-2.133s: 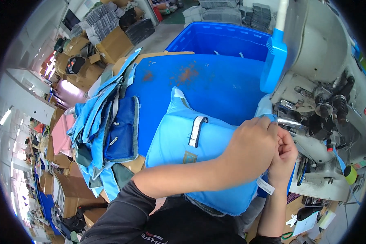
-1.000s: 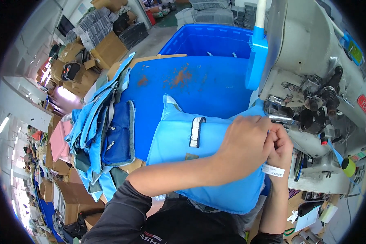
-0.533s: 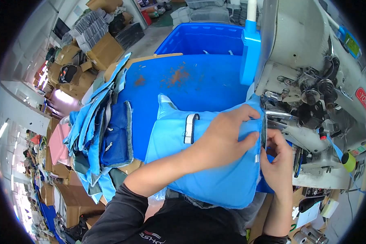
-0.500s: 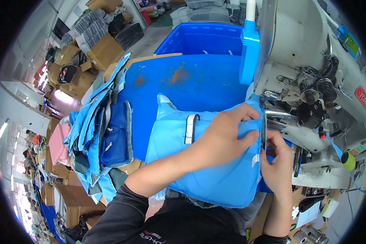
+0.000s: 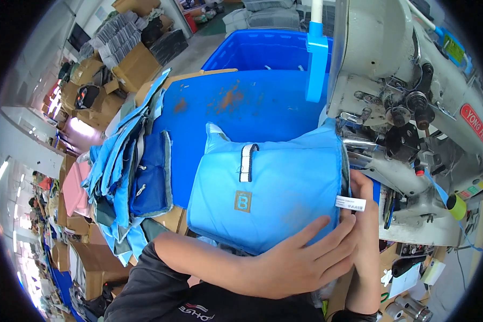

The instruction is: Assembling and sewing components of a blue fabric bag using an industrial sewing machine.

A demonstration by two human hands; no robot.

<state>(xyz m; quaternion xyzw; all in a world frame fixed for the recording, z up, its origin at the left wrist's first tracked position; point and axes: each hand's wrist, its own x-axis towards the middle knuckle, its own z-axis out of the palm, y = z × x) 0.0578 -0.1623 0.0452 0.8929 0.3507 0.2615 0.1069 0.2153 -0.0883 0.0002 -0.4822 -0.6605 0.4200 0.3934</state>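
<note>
A light-blue padded fabric bag piece point(image 5: 284, 198) lies in front of me, its right edge against the sewing machine. On its face are a white strap loop point(image 5: 247, 162) with dark edging and a small square patch point(image 5: 242, 202). A white label point(image 5: 351, 204) sticks out from the right edge. My left hand point(image 5: 311, 260) lies over the lower right corner, fingers stretched out and slightly apart, their tips just below the label. My right hand point(image 5: 364, 214) is at the right edge, fingers bent around the fabric behind the label; its thumb is partly hidden.
The sewing machine point(image 5: 408, 107) stands close at the right, a light-blue holder point(image 5: 316, 70) hanging beside it. Blue and grey fabric pieces point(image 5: 126, 166) are piled on the left of the blue tabletop point(image 5: 198, 123). Behind stands a blue bin point(image 5: 257, 48); cardboard boxes point(image 5: 137, 64) are farther left.
My left hand has left the upper right edge and come down to the lower right corner, uncovering the patch. The label now stands out past the edge. The bag piece's lower edge has shifted up.
</note>
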